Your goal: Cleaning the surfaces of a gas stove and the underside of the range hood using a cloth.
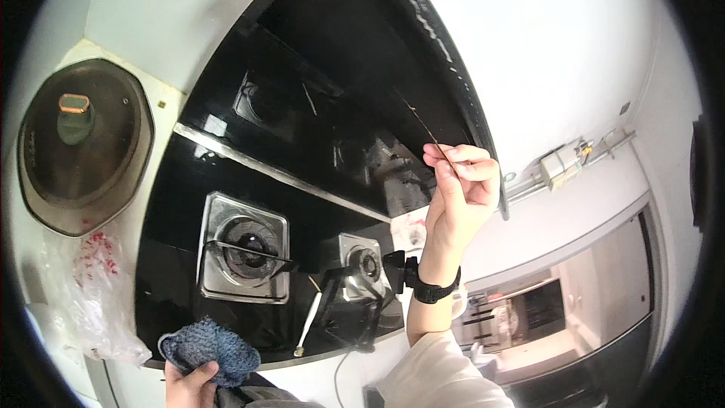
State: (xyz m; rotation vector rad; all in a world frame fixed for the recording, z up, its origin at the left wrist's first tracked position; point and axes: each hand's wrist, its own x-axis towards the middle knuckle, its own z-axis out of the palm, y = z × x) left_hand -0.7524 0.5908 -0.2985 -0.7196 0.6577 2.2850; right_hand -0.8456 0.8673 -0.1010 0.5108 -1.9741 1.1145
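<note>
My left hand (192, 383) grips a blue, fluffy cleaning cloth (212, 351) at the front edge of the black stovetop (238, 317). Raised at the right, my right hand (464, 181) pinches a thin brown stick (422, 123) between thumb and fingers; its far end points up and left before the glossy black range hood panel (351, 28). A black watch-like band is on the right wrist. Below lie the left burner (252, 246) in a square metal tray and the right burner (368, 263). A thin white-handled tool (308, 323) lies on the stovetop between them.
A large pan with a glass lid (85, 170) stands on the left counter, a crumpled clear plastic bag (99, 306) in front of it. A black pan support (348, 317) sits near the right burner. Pipes and a white meter (561, 167) run along the right wall.
</note>
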